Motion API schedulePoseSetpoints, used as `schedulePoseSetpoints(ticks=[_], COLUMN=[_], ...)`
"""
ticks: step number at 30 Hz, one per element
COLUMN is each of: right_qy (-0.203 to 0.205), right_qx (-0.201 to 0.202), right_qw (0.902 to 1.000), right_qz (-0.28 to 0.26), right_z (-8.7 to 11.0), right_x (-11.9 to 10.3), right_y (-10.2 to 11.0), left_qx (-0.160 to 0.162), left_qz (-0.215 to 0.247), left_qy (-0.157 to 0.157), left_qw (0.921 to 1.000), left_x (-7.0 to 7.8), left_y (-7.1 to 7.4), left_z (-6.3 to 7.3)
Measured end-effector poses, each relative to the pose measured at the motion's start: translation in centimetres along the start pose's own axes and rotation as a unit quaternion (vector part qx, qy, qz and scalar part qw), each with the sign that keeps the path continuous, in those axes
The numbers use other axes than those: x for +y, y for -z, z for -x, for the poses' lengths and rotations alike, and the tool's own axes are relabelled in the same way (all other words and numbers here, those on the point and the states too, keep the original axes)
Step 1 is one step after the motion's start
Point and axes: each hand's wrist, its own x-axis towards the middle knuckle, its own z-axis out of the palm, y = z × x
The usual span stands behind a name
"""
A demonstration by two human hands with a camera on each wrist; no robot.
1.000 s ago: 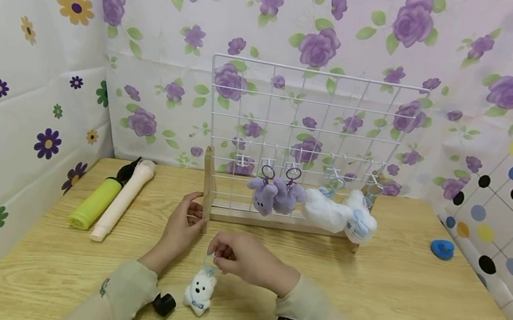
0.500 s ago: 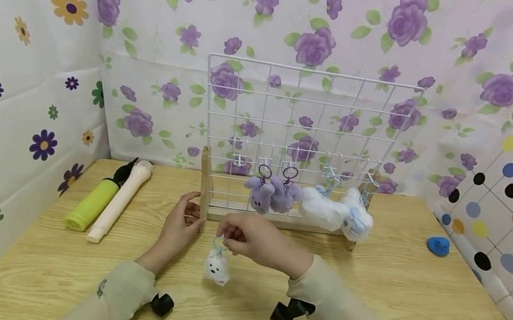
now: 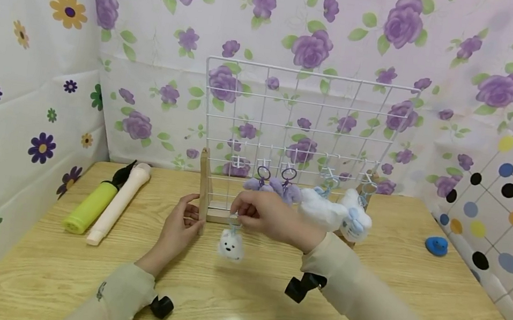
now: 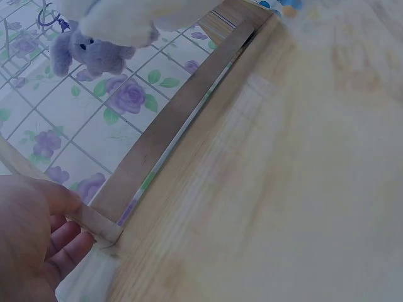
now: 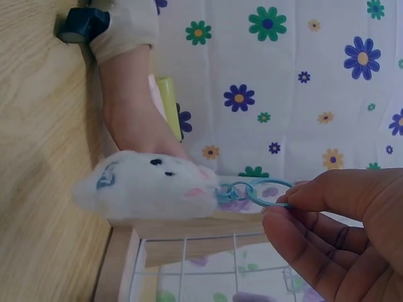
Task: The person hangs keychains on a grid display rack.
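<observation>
Between thumb and fingers my right hand (image 3: 264, 215) pinches the light blue ring (image 5: 271, 192) of a white plush dog keychain (image 3: 231, 245). The plush dangles over the table, in front of the lower left of a white wire grid rack (image 3: 310, 102). My left hand (image 3: 182, 219) grips the foot of the rack's left wooden post (image 3: 205, 183); the left wrist view shows its thumb on the wood (image 4: 94, 221). Hooks on the grid carry purple plush keychains (image 3: 288, 191), partly hidden behind my right hand, and white plush keychains (image 3: 323, 209) to their right. The leftmost hook (image 3: 238, 162) bears nothing.
At the left of the table lie a yellow-green hand pump (image 3: 92, 206) and a pale pink tube-shaped object (image 3: 119, 204). A small blue rubber duck (image 3: 436, 246) sits at the far right. Patterned cloth walls (image 3: 162, 61) stand behind and on both sides.
My right hand has lifted the white plush dog keychain off the table and carried it up, right and toward the rack. My left hand has stayed on the post.
</observation>
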Motion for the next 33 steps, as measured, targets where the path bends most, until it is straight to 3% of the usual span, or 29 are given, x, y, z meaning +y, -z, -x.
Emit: schedulePoseSetpoints(ticks=[12,22,33], right_qy=[-0.032,-0.04,-0.071], right_qx=[0.021,0.05,0.055], right_qw=[0.9991,0.9979,0.9958], right_qz=[-0.02,-0.009,0.016], right_z=[-1.4,-2.9,-4.6], right_x=[0.2,0.2,0.6], right_y=[2.6,4.2,4.9], left_qx=[0.003,0.0,-0.005], left_qz=[-0.002,0.004,0.009], left_qy=[-0.01,-0.003,0.01], left_qw=[0.9999,1.0,0.9999], left_x=[-0.2,-0.2,-0.2], left_y=[0.0,0.1,0.1], left_z=[0.0,0.0,-0.1])
